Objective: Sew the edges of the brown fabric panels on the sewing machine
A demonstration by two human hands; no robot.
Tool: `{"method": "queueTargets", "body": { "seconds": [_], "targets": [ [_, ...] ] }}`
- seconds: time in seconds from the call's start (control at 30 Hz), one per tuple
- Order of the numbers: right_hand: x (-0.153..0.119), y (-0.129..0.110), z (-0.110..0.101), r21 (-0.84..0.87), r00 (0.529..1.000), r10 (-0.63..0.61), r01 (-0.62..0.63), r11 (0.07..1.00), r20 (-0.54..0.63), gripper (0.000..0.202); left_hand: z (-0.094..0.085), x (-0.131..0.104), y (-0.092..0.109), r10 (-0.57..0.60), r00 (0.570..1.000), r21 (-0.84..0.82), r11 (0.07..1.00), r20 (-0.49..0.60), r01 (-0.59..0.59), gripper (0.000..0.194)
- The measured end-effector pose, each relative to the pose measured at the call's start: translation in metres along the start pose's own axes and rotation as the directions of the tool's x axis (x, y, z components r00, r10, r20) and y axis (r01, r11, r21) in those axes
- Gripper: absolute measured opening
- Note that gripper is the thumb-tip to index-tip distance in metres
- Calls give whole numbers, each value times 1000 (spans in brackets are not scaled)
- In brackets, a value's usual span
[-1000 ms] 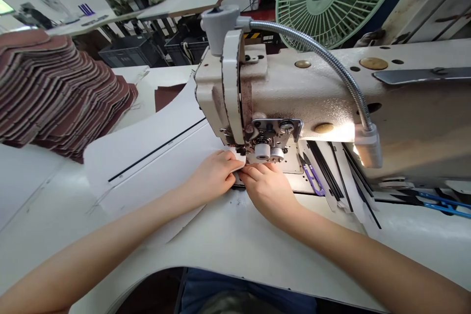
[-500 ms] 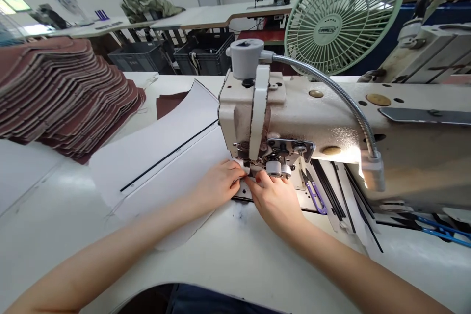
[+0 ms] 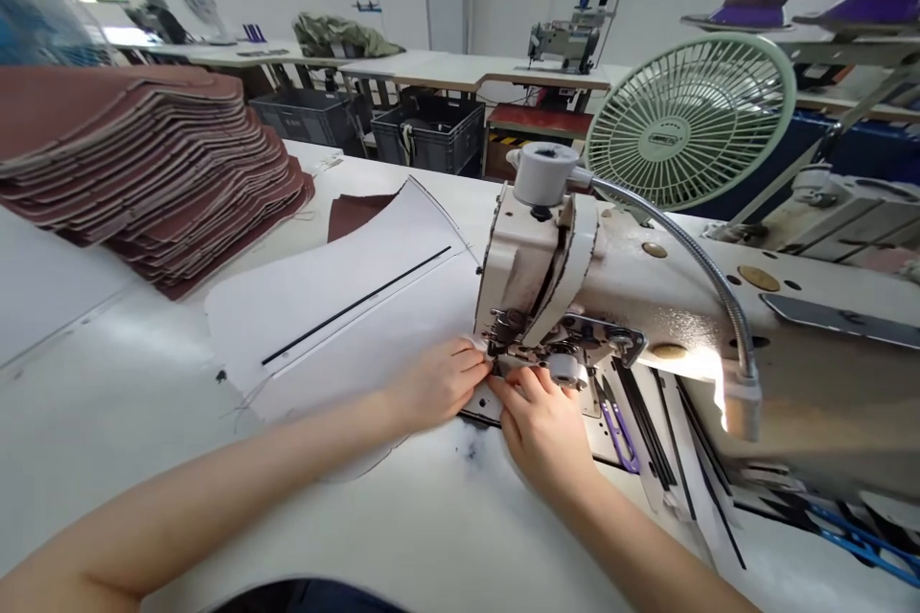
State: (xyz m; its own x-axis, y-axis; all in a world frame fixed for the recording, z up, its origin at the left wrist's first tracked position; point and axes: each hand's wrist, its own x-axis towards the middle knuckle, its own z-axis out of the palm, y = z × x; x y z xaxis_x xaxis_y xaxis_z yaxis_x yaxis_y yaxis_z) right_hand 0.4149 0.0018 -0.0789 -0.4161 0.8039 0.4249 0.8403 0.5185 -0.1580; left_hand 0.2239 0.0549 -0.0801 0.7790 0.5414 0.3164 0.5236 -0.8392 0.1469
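Observation:
A sewing machine point(image 3: 517, 268) stands over the white table, its needle area partly hidden by both hands. Just left of the needle, my left hand point(image 3: 444, 383) is closed, fingertips pinching a small white edge at the presser foot. My right hand point(image 3: 542, 412) has its fingers bent together at the right of the needle, on the machine bed; what lies under them is hidden. A large white panel point(image 3: 345, 278) with a black strip point(image 3: 359, 304) lies under and beside my left forearm, with brown material point(image 3: 356, 215) showing at its back edge.
Stacked brown pieces point(image 3: 165, 172) are at the left. Purple snips point(image 3: 618, 426), black and white strips point(image 3: 647, 441) and blue-handled scissors point(image 3: 862, 536) lie at the right. A green fan point(image 3: 690, 124) stands behind the machine. Grey crates point(image 3: 431, 139) are beyond the table.
The camera view has shifted, so the scene sits lower and further right. Both hands remain at the needle area. The white lever on the machine's head now tilts more.

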Motion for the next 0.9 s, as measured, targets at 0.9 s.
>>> {"method": "queueTargets", "body": {
  "seconds": [0.9],
  "targets": [
    [-4, 6, 3, 74, 982, -184, 181, 981, 36, 31, 4, -5, -4, 61, 989, 10, 998, -133, -60, 11]
  ]
}}
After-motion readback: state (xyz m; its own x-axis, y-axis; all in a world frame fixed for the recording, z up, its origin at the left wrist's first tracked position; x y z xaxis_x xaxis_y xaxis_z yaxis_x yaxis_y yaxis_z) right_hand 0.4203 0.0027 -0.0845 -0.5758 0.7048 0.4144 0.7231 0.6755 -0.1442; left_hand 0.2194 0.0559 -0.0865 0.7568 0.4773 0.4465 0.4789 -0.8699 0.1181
